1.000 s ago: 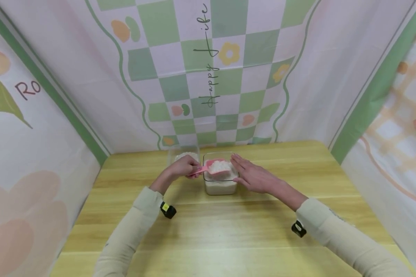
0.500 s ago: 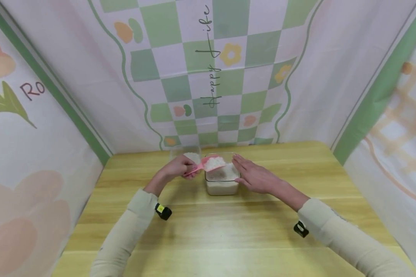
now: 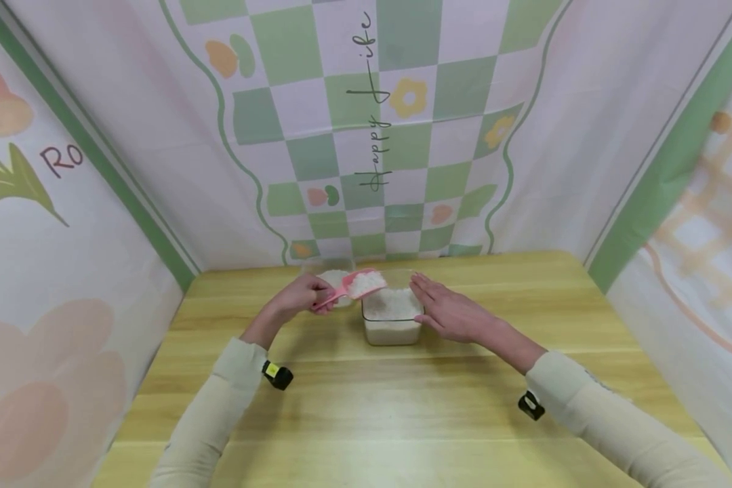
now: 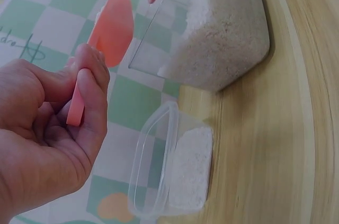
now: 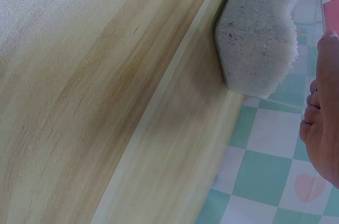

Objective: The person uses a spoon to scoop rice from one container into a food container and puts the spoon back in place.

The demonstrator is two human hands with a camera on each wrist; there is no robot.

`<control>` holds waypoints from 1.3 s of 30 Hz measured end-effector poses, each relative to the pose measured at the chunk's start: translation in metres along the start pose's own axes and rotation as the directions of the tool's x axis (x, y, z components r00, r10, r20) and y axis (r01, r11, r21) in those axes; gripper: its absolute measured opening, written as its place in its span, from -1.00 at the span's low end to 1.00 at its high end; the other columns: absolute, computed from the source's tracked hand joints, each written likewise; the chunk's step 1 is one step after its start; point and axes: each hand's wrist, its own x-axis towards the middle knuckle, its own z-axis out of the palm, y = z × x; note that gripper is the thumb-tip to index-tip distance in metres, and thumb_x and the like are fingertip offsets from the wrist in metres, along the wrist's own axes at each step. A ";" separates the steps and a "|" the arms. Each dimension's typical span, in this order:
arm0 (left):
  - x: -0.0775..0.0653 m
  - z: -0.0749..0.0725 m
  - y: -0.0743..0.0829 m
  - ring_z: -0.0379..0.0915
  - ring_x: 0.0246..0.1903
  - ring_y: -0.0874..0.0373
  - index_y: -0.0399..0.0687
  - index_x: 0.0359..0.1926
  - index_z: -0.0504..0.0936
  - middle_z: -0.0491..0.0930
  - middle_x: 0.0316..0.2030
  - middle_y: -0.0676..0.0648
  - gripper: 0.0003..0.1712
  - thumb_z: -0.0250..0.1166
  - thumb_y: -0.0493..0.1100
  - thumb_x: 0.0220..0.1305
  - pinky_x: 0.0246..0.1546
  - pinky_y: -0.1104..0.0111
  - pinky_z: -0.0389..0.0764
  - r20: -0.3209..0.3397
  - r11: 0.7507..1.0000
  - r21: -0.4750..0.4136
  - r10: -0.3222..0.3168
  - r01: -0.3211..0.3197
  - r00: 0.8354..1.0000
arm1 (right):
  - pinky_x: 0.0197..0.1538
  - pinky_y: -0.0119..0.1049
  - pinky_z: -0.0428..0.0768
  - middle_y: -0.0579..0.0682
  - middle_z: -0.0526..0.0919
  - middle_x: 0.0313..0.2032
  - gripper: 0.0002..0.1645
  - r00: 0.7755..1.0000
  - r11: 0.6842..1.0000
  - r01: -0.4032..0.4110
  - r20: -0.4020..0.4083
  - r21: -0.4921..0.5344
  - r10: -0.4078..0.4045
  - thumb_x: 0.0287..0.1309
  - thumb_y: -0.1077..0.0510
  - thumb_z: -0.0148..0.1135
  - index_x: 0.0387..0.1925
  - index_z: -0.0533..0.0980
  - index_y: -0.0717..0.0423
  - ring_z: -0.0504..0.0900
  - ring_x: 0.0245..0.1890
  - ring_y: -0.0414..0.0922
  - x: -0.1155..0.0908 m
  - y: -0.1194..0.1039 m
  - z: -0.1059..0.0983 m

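Note:
My left hand [image 3: 299, 297] pinches the handle of a pink scoop [image 4: 117, 30], which carries a heap of white rice [image 3: 367, 283]. The scoop is raised near the left rim of a square glass container [image 3: 393, 333] that holds plenty of rice. Behind the left hand, partly hidden in the head view, stands a smaller clear plastic container [image 4: 139, 181] with white grains in its bottom. My right hand [image 3: 454, 312] rests against the glass container's right rim, its fingers extended and its thumb at the near corner.
Both containers stand near the back edge of a wooden table [image 3: 378, 413]. A green-and-white checked cloth [image 3: 402, 142] hangs behind it, with printed fabric on both sides. Black wrist devices sit at each sleeve cuff.
The left hand has drawn the loaded scoop leftward from above the glass container toward the plastic one. The right hand keeps its place at the rim. The head view has shifted slightly.

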 end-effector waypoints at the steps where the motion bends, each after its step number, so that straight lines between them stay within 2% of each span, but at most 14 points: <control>1: -0.001 -0.001 -0.001 0.50 -0.54 0.19 -0.52 -0.25 0.63 0.57 -0.56 -0.04 -0.69 0.00 -0.37 0.48 -0.45 0.47 0.61 -0.002 1.000 0.001 0.005 -0.005 1.000 | 0.50 0.07 0.21 0.35 0.06 0.51 -0.17 1.000 1.000 -0.001 -0.001 0.001 0.001 0.49 -0.10 -0.03 0.47 0.06 0.43 0.04 0.54 0.20 0.000 0.000 0.000; 7: -0.007 -0.009 -0.007 0.50 -0.53 0.22 -0.53 -0.22 0.61 0.57 -0.54 -0.03 -0.70 -0.02 -0.38 0.48 -0.43 0.46 0.62 -0.029 1.000 0.004 0.012 -0.011 1.000 | 0.49 0.08 0.22 0.34 0.05 0.51 -0.17 1.000 1.000 -0.004 -0.001 -0.002 0.004 0.49 -0.10 -0.03 0.47 0.06 0.42 0.04 0.54 0.20 0.000 0.001 0.002; 22: -0.019 -0.028 -0.020 0.53 -0.49 0.20 -0.56 -0.15 0.60 0.59 -0.51 -0.07 -0.68 -0.04 -0.37 0.49 -0.41 0.46 0.62 -0.138 0.998 0.026 -0.053 0.057 0.989 | 0.51 0.09 0.18 0.33 0.03 0.52 -0.16 1.000 1.000 -0.007 0.001 0.024 0.007 0.50 -0.11 -0.05 0.48 0.04 0.41 0.01 0.55 0.19 0.000 0.001 0.002; 28: -0.019 -0.035 -0.025 0.57 -0.48 0.21 -0.63 -0.02 0.56 0.65 -0.44 -0.16 -0.66 -0.03 -0.38 0.48 -0.39 0.47 0.65 -0.168 0.997 0.034 -0.066 0.073 0.984 | 0.51 0.08 0.19 0.32 0.02 0.52 -0.16 1.000 1.000 -0.009 0.004 0.020 0.009 0.50 -0.11 -0.04 0.48 0.04 0.42 0.01 0.55 0.19 -0.001 0.001 0.002; 33: -0.018 -0.039 -0.029 0.57 -0.48 0.21 -0.61 -0.01 0.56 0.64 -0.44 -0.14 -0.66 -0.03 -0.36 0.49 -0.40 0.49 0.65 -0.192 0.992 0.049 -0.104 0.115 0.976 | 0.52 0.06 0.17 0.31 0.01 0.53 -0.16 1.000 1.000 -0.012 0.007 0.025 0.012 0.50 -0.11 -0.05 0.48 0.04 0.41 0.01 0.55 0.19 -0.001 0.000 0.001; 39: -0.017 -0.044 -0.031 0.57 -0.49 0.22 -0.62 -0.03 0.58 0.66 -0.38 -0.31 -0.67 0.00 -0.35 0.48 -0.43 0.51 0.64 -0.236 0.986 0.074 -0.129 0.150 0.963 | 0.52 0.04 0.18 0.32 0.04 0.52 -0.17 1.000 1.000 -0.009 0.006 0.020 0.009 0.49 -0.10 -0.04 0.48 0.05 0.41 0.02 0.55 0.18 0.000 0.000 0.000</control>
